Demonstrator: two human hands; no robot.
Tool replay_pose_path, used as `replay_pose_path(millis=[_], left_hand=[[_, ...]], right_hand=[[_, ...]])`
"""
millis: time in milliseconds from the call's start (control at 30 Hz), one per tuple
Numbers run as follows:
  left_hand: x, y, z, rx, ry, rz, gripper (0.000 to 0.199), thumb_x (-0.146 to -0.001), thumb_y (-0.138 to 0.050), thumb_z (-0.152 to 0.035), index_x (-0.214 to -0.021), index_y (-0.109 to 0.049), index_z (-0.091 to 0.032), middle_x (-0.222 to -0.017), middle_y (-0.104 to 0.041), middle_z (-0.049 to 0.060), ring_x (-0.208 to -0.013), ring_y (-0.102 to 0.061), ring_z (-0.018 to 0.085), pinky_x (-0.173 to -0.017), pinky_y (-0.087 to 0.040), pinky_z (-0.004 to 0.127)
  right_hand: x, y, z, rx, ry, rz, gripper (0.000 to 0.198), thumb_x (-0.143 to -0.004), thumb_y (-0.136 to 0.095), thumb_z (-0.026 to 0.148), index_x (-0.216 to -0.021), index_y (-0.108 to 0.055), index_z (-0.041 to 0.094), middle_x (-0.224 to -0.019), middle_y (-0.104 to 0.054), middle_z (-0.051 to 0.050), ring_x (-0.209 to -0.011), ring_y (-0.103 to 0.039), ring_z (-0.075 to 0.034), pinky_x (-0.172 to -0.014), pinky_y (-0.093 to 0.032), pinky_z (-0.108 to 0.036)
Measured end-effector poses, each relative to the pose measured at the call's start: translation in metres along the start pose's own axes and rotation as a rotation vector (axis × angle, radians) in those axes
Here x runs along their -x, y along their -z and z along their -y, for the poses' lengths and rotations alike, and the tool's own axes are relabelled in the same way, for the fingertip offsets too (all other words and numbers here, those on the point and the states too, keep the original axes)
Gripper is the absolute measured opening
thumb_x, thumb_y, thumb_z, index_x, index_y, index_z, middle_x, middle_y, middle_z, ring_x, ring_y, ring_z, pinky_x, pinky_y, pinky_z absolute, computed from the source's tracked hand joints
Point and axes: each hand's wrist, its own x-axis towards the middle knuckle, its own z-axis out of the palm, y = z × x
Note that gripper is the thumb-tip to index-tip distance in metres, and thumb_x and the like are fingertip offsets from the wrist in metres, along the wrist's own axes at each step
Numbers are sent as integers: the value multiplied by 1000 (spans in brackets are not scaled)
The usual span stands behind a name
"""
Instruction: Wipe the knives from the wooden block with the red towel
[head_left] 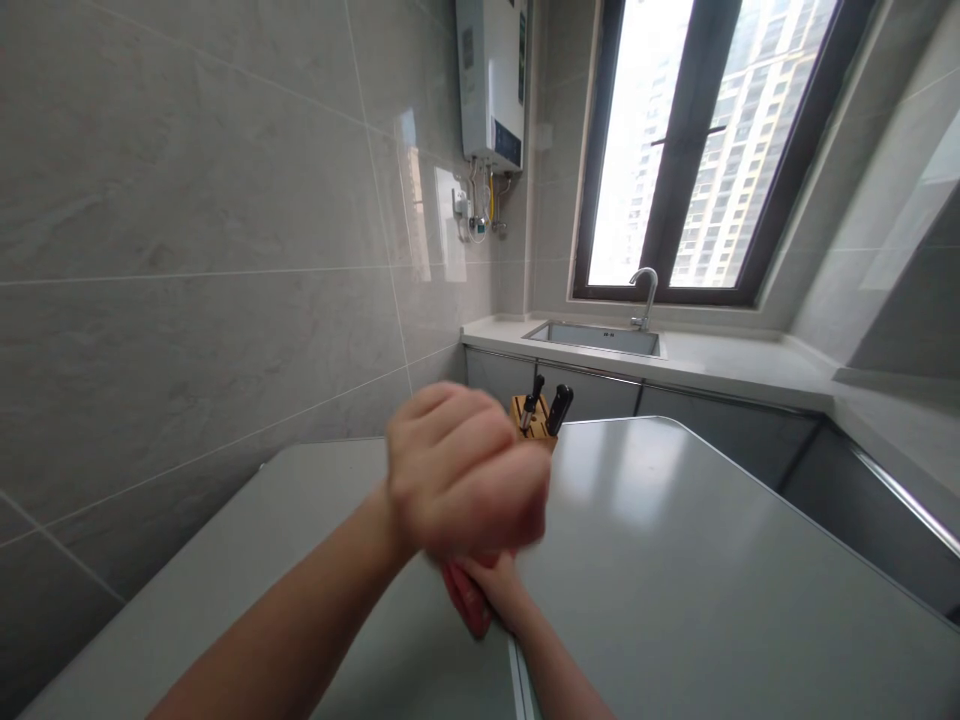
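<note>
My left hand [465,475] is raised in front of me in a closed fist, slightly blurred, and it hides part of the table behind it. What it holds, if anything, I cannot make out. Lower down, my right hand [496,588] grips a folded red cloth [469,603] at the table surface; its fingers are partly covered by my left fist. Just beyond the fist stands a wooden knife block [536,425] with black-handled knives [560,410] in it, also partly hidden.
The pale table [645,560] has a seam running towards me. Behind it is a counter [735,360] with a sink [592,338] and a faucet [645,295]. A tiled wall [210,350] borders the left side, with a water heater [487,85] mounted at the back.
</note>
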Motion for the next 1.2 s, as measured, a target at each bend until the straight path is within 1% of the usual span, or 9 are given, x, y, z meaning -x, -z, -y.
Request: replay_pose_path(millis=[100, 200, 333, 433, 567, 700, 900, 1000, 1200], left_hand=[[-26, -48, 38, -32, 217, 248, 20, -84, -43, -28, -96, -58, -23, -79, -63, 2, -74, -60, 16, -77, -49, 34], [-29, -90, 65, 38, 465, 564, 28, -85, -40, -28, -102, -60, -21, -108, -61, 6, -101, -57, 18, -89, -46, 31], [-18, -135, 88, -10, 685, 983, 38, -83, -41, -32, -115, -61, -26, -140, -41, 8, -134, -30, 27, -104, -34, 42], [-8, -156, 100, -11, 717, 1069, 39, -81, -44, -31, -116, -62, -26, -145, -36, 9, -138, -21, 30, -104, -31, 48], [-2, -168, 108, 4, 732, 1068, 44, -80, -43, -28, -121, -58, -25, -149, -30, 10, -138, -22, 30, -106, -30, 47], [2, -170, 111, 55, 704, 1039, 50, -79, -44, -23, -128, -53, -21, -145, -37, 9, -135, -32, 22, -108, -30, 34], [6, -167, 109, 98, 662, 891, 58, -80, -40, -15, -138, -40, -13, -150, -27, 11, -136, -29, 21, -111, -27, 30], [1, -160, 108, 141, 638, 718, 59, -80, -37, -10, -139, -38, -14, -149, -26, 9, -137, -25, 21, -114, -24, 31], [-18, -133, 113, 284, 598, 197, 55, -80, -36, -7, -133, -44, -16, -140, -31, 11, -134, -30, 20, -112, -29, 34]], right_hand=[[-2, 0, 1, 10, -15, -5, 45, -59, -79, 37, -97, -67, 15, -99, -71, -10, -97, -64, -31, -93, -45, -46], [-3, 0, 1, 9, 0, 17, 41, -59, -79, 36, -94, -69, 16, -98, -72, -9, -95, -64, -30, -93, -46, -44], [-4, 0, 3, 25, 7, 25, 36, -62, -78, 36, -90, -70, 15, -95, -72, -8, -92, -65, -28, -91, -47, -41], [-5, 1, 2, 40, 7, 52, 38, -63, -77, 37, -93, -69, 14, -96, -72, -8, -93, -65, -27, -91, -47, -40], [-5, 1, 0, 57, 26, 57, 40, -63, -76, 39, -95, -69, 15, -98, -71, -8, -94, -64, -27, -90, -47, -40], [-5, 1, 0, 52, 36, 55, 37, -64, -75, 40, -94, -70, 18, -96, -72, -6, -93, -64, -28, -89, -47, -38], [-5, 0, 2, 12, 11, 58, 38, -63, -77, 38, -94, -70, 18, -97, -72, -7, -94, -64, -28, -91, -47, -40], [-4, 0, 2, 12, 5, 53, 40, -62, -78, 39, -94, -69, 16, -97, -72, -9, -95, -64, -28, -92, -46, -41], [-3, 0, 2, -5, -26, 27, 41, -61, -79, 37, -95, -67, 15, -98, -72, -10, -96, -64, -29, -93, -45, -44]])
